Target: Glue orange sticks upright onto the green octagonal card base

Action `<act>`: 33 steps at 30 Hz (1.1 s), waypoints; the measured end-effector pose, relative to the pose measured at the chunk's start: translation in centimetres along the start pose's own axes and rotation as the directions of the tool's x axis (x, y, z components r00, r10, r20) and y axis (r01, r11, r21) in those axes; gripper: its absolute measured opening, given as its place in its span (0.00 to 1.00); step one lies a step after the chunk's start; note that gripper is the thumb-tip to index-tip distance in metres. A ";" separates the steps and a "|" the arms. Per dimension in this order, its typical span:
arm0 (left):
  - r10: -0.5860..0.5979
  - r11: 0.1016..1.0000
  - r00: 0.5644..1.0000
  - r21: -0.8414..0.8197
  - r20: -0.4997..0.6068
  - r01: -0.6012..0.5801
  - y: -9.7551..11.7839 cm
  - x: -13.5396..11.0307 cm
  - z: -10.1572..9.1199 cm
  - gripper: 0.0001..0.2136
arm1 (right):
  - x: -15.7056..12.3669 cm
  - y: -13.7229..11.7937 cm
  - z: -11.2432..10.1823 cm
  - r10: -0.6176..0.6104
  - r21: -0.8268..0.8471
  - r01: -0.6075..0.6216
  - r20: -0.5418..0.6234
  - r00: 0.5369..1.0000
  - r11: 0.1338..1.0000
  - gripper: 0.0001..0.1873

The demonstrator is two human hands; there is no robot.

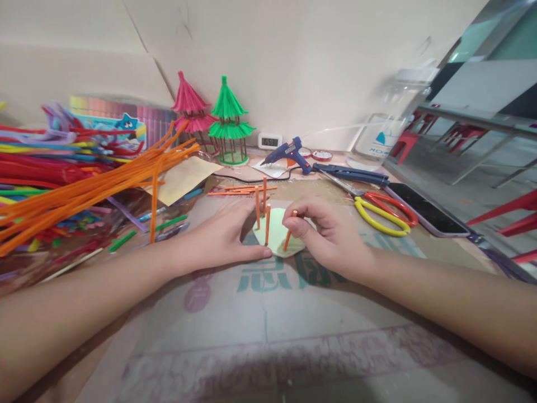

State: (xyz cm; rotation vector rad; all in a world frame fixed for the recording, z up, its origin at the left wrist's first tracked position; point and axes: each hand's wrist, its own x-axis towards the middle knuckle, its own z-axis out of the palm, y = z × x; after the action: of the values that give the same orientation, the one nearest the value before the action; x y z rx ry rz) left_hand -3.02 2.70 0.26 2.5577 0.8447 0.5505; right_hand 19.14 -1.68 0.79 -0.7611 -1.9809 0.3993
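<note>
A pale green disc (277, 228) lies on the plastic-covered table, with several short orange sticks (267, 224) standing upright on its left part. My left hand (222, 232) steadies the disc from the left, thumb along its near edge and fingers behind it, some of them hidden. Between the thumb and bent index finger of my right hand (329, 235), another orange stick (287, 240) is pinched, slightly tilted. Its lower end meets the disc near the right edge; whether it is fixed there I cannot tell. More orange sticks (235, 191) lie flat just beyond.
Bundled orange pipe cleaners (104, 187) and other colours crowd the left. Pink (188, 95) and green (227, 103) pagoda models stand behind. Farther back are a blue glue gun (289, 152) and small clock (270, 141); scissors (381, 215), a phone (428, 210) and a bottle (386, 123) are right.
</note>
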 end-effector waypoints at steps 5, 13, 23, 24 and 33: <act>0.001 1.000 1.000 0.000 -0.007 -0.001 0.1 0.1 0.0 0.24 | 0.1 0.1 0.0 0.001 0.006 -0.001 0.004 1.000 1.000 0.10; 0.006 1.000 1.000 -0.027 -0.017 -0.007 0.2 0.0 -0.1 0.26 | -0.4 0.1 0.0 0.031 0.128 -0.032 0.009 0.999 0.991 0.05; -0.100 0.989 0.976 0.083 -0.194 0.118 -0.4 0.1 0.5 0.34 | 0.9 4.3 -0.7 0.317 0.134 -0.306 -0.071 0.946 0.942 0.16; -0.120 0.985 0.971 0.094 -0.206 0.141 -0.5 0.1 0.5 0.35 | 0.9 4.8 -0.7 0.341 0.117 -0.333 -0.052 0.939 0.936 0.16; -0.170 0.973 0.969 0.128 -0.181 0.194 -0.4 0.0 0.4 0.35 | 0.9 5.8 -0.1 0.384 -0.022 -0.384 0.028 0.923 0.923 0.15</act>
State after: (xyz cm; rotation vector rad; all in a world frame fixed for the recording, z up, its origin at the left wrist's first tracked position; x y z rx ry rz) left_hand -2.99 2.90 -0.27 2.5512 1.2068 0.6774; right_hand 20.97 3.28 -1.82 -1.1669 -1.8615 0.6291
